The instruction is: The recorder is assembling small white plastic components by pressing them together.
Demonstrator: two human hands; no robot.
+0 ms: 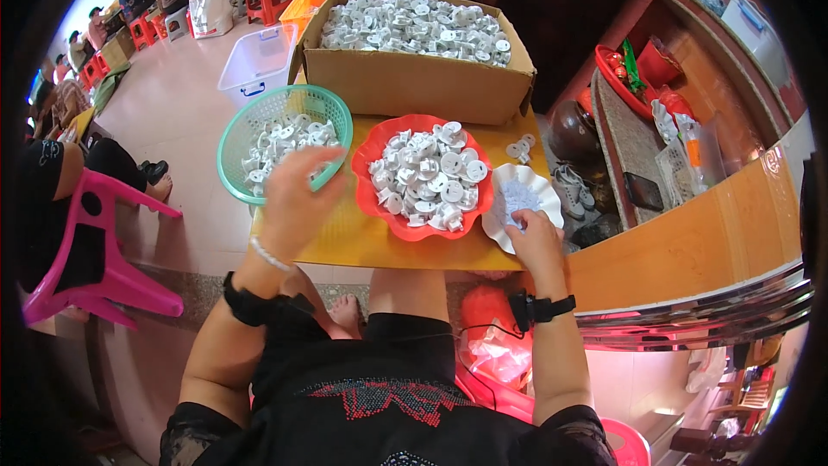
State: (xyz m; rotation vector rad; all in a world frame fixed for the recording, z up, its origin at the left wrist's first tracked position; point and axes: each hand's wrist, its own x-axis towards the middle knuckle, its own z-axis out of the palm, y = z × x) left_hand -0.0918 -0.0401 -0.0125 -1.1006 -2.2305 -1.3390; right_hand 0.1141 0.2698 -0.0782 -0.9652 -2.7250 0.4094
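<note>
My left hand (300, 198) is smeared by motion over the near right rim of a green mesh basket (231, 164); whether it holds anything cannot be seen. White round plastic parts (289, 142) lie in that basket. Beside it, a red scalloped bowl (366, 198) is heaped with similar white plastic parts (427, 174). To the right stands a white scalloped dish (550, 198) with tiny pale bluish pieces (520, 196). My right hand (536, 237) reaches over its near rim, fingertips drawn together at the pieces; what they pinch is too small to make out.
A cardboard box (414, 85) full of white parts fills the back of the yellow table (345, 246). A few loose parts (521, 148) lie right of the red bowl. A clear bin (259, 60) and a pink stool (103, 250) stand left. A curved counter (690, 242) bounds the right side.
</note>
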